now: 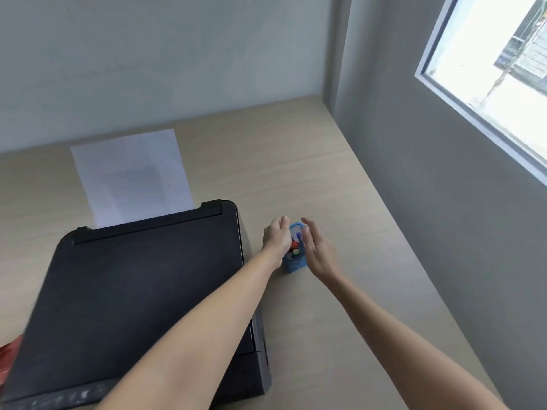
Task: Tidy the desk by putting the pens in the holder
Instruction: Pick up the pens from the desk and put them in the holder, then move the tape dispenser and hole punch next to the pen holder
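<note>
A small blue mesh pen holder stands on the desk just right of the printer. Several pens stick up inside it, showing red, blue and green ends. My left hand presses against the holder's left side, its fingers curled round the rim. On the holder's right side my right hand is open, palm facing the holder and fingers stretched out, holding nothing. Both hands hide much of the holder's sides. I see no loose pens on the desk.
A black printer fills the left of the light wooden desk, with white paper standing in its rear feed. Something red shows at the left edge. A grey wall with a window borders the desk's right side.
</note>
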